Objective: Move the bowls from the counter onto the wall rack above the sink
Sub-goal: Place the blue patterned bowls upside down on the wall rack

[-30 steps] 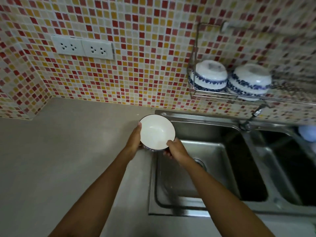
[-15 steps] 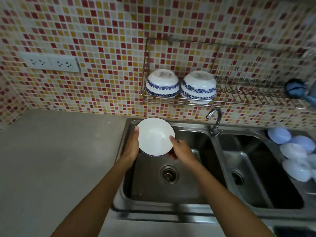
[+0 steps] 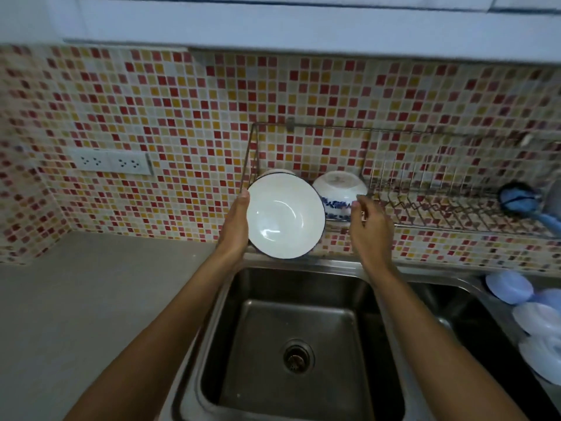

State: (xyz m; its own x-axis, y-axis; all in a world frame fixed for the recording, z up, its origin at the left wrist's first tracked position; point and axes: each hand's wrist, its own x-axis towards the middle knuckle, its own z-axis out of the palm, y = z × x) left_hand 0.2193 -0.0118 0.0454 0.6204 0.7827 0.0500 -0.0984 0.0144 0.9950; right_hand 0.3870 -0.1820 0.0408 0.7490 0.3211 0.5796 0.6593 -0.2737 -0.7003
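Observation:
A white bowl [image 3: 285, 215] with a dark rim is held up in front of the wire wall rack [image 3: 425, 205], its inside facing me, gripped at its left edge by my left hand [image 3: 236, 220]. Two blue-patterned bowls lie upside down at the rack's left end: one [image 3: 277, 172] is almost hidden behind the held bowl, the other [image 3: 340, 191] shows to its right. My right hand [image 3: 367, 221] is off the held bowl, with its fingertips at the right edge of that second bowl.
Below is a double steel sink [image 3: 300, 338]. The grey counter [image 3: 91, 299] lies to the left. Pale blue and white lids [image 3: 528, 314] lie at the right edge. A blue-handled utensil [image 3: 519, 197] sits at the rack's right end. A double socket [image 3: 110, 161] is on the tiled wall.
The bowl has risen from over the sink up to the rack's left end. My right hand has let go of it and moved to the racked bowl. The view tilted upward.

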